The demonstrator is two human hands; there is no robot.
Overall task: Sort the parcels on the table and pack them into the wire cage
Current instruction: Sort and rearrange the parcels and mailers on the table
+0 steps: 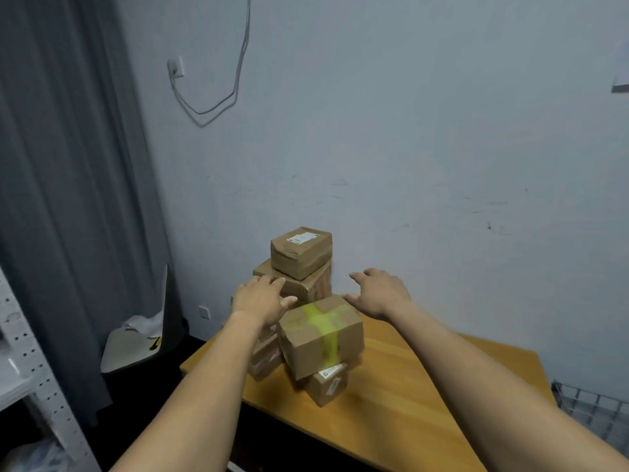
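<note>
Several brown cardboard parcels are piled on the wooden table (408,396) against the wall. A small parcel with a white label (301,252) tops a larger box (306,284). In front lies a box crossed with yellow-green tape (321,335), resting on a small labelled parcel (328,383) and another box (265,356). My left hand (260,299) hovers with fingers spread at the left of the larger box. My right hand (381,294) is spread to the right of the pile, holding nothing. A corner of the wire cage (592,410) shows at the lower right.
A grey curtain (68,165) hangs at the left. A white chair (136,345) stands beside the table's left end. A white perforated shelf post (30,369) runs along the left edge. A cable (218,103) dangles from a wall socket.
</note>
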